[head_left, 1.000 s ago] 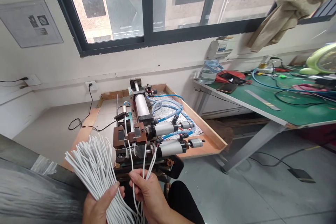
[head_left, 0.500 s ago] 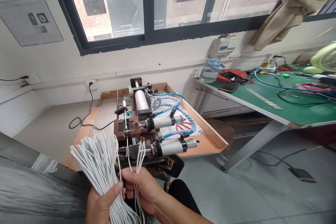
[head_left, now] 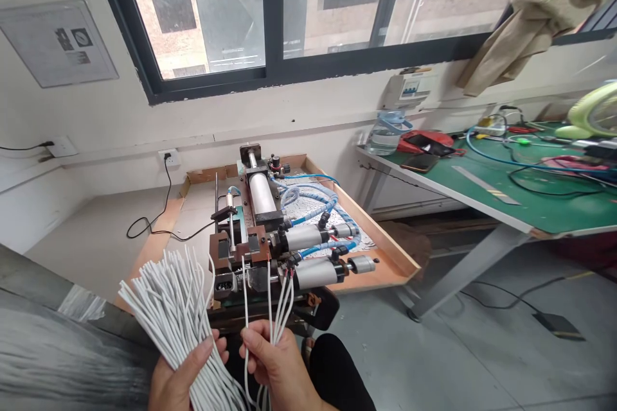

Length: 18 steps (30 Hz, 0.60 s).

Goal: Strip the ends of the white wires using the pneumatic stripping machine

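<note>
My left hand (head_left: 186, 369) is closed round a thick bundle of white cables (head_left: 171, 302), their cut ends fanned upward. Beside it, my right hand (head_left: 274, 353) pinches a single white cable (head_left: 246, 302) between thumb and fingers, and that cable's upper end reaches the front of a pneumatic wire-stripping machine (head_left: 241, 247). Several more white cables (head_left: 283, 305) pass through the same hand, with reddish tips showing at their upper ends. The cables' lower lengths run down out of view.
The machine stands in a shallow wooden tray (head_left: 390, 253) with blue air hoses (head_left: 332, 196). To the right is a green-topped table (head_left: 486, 205) bearing a water jug (head_left: 385, 135), a phone (head_left: 419, 162) and wires. A plastic-wrapped mass (head_left: 62, 353) lies at the lower left.
My right hand has moved right, away from the left hand, with its cables. One cable now stands apart at the machine's front. The machine's cylinder rods have shifted position.
</note>
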Available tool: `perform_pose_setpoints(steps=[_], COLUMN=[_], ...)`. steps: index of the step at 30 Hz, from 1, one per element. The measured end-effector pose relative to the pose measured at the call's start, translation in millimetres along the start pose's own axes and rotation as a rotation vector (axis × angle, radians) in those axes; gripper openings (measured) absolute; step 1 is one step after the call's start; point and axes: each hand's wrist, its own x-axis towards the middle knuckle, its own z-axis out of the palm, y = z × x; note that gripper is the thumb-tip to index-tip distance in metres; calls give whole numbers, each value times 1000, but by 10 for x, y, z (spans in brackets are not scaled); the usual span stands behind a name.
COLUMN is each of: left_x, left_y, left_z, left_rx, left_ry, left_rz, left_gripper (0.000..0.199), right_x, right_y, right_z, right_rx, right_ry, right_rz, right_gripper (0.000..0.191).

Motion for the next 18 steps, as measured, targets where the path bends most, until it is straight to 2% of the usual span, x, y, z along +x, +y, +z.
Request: perform_pose_setpoints(steps=[9, 18], left_x=[13, -37], left_y=[8, 39], left_z=[-6, 34], left_rx=[-19, -64], left_ry=[-37, -54], left_rz=[2, 42], left_gripper=[44, 41], right_x=[-11, 35], right_y=[-159, -193], right_z=[79, 78], right_rx=[29, 35], right_ry=[-1, -43], right_rz=[18, 97], right_gripper=[26, 21])
